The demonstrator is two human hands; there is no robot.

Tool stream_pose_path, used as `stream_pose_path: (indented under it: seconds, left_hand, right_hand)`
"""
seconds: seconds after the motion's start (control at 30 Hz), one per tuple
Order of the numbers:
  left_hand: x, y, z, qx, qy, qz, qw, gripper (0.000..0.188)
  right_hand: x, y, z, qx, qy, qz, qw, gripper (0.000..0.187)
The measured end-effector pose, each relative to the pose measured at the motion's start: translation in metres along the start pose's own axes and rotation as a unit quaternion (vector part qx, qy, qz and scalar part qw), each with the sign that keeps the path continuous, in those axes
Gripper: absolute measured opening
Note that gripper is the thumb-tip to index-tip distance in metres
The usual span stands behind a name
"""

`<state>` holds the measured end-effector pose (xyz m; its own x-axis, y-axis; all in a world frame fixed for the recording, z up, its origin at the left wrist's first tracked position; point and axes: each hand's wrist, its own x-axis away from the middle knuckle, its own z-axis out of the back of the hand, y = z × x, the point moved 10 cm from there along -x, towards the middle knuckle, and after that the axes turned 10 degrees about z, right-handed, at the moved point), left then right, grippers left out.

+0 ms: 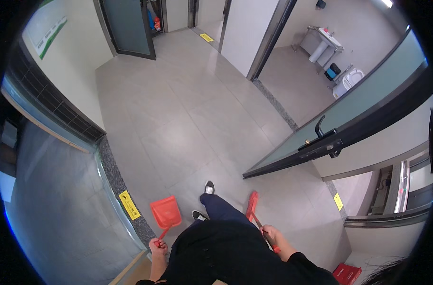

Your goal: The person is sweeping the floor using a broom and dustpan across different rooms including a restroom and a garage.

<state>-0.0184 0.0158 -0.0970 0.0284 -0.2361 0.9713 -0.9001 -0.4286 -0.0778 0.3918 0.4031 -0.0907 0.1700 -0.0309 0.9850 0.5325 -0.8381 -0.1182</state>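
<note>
Pale grey tiled floor (178, 137) spreads out below and ahead of me, and on my right a frosted-glass door (292, 146) with a dark frame and black handle stands open. Along my left runs a dark speckled threshold strip (113, 171).

Just beside that strip, low on my left, is my dustpan (166, 213). Its wide lip points ahead and a little left; from the back of the pan its handle slants down and leftward to me. Over on my right, beyond my legs, my brush (252, 205) has its head pointing ahead, tipped slightly right, while its stick slants back toward me and to the right. Whether either one touches the tiles, I can't tell.

My left hand (158, 245) is curled round the dustpan's handle, forearm coming up from below. My right hand (270, 233) is wrapped about the brush's stick, elbow bent out to the side. The dustpan is plain orange-red, pan and handle alike; the brush has a red head, a darker stick and a red end behind my fingers.
</note>
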Motion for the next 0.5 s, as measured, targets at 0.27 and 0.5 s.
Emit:
stream_pose_path:
  seconds: [0.27,0.5]
  left_hand:
    - [-0.029,0.032,-0.079,-0.05,-0.026,0.009,0.998,0.013]
    - [0.013,0.06,-0.209,-0.113,0.022,-0.076,0.99,0.013]
  right_hand:
    - [-0.033,-0.076,-0.038,-0.032,-0.015,-0.015,0.999,0.022]
    - [-0.088,-0.143,-0.054,0.038,-0.15,0.108,0.982,0.018]
